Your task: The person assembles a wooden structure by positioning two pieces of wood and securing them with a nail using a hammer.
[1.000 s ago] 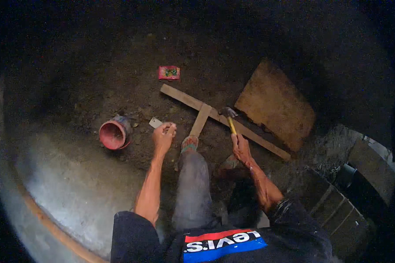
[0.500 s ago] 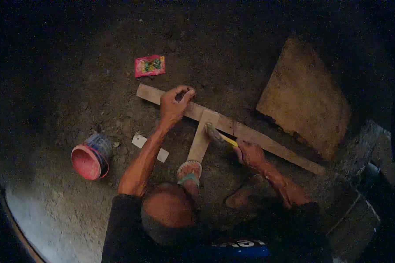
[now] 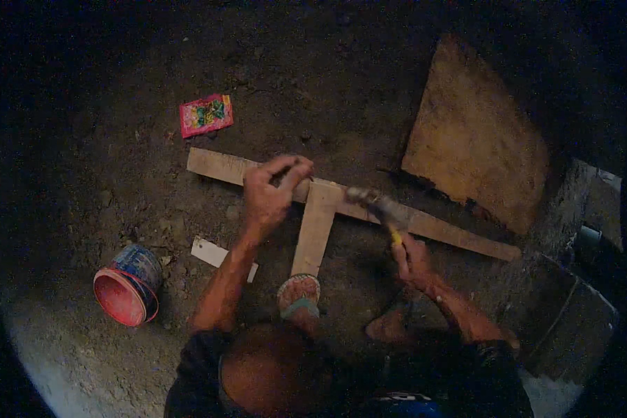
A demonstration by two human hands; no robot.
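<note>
A long wooden plank (image 3: 460,238) lies slantwise on the dirt floor. One end of a shorter board (image 3: 313,230) rests on it near its middle, forming a T. My left hand (image 3: 270,195) is over the plank just left of this joint, thumb and fingertips pinched together; whatever they hold is too small to make out. In my right hand (image 3: 412,261) is the yellow handle of a hammer (image 3: 376,205). Its blurred head hovers above the plank, right of the joint. My sandalled foot (image 3: 299,292) is at the short board's near end.
A paint-stained bucket (image 3: 136,268) with a red inside lies tipped at the left. Beside my left forearm is a small white strip (image 3: 210,252). A pink packet (image 3: 207,115) lies beyond the plank, and a large brown board (image 3: 477,132) at the far right.
The hammer head has moved up and right, off the short board. My left hand has come closer to the joint. The whole view has shifted and turned slightly.
</note>
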